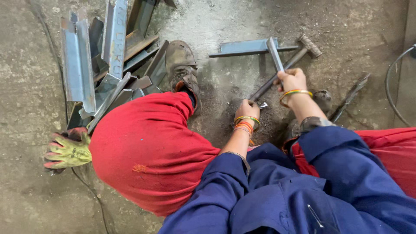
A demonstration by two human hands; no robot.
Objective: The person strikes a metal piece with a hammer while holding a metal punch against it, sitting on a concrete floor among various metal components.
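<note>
Down on the dusty grey concrete floor (338, 26), between the person's two red-trousered knees, both bare hands are busy. Their right hand (293, 79) is curled tight around a flat grey steel bar (274, 54), a bit like a chisel, which sticks up and away from the fist and leans a little to the left. How far the bar goes below the fist is hidden. Their left hand (247, 108) sits lower and closer to the body, with its fingers pressed together around a small shiny metal piece (263, 105) lying on the dark dirt. That small piece is just to the right of the left hand and down-left of the right fist, so the left hand is the nearer one. It looks pale, thin and tiny, and its shape is hard to make out. A long hammer with a rusty metal handle and a blocky head (309, 45) lies slanting behind the hands, its head far to the upper right. A flat blue-grey steel strip (242, 47) rests past it. Cut steel angle pieces (108, 56) are piled on the left, near a yellow-green work glove (67, 151) and a worn brown boot (182, 65).
</note>
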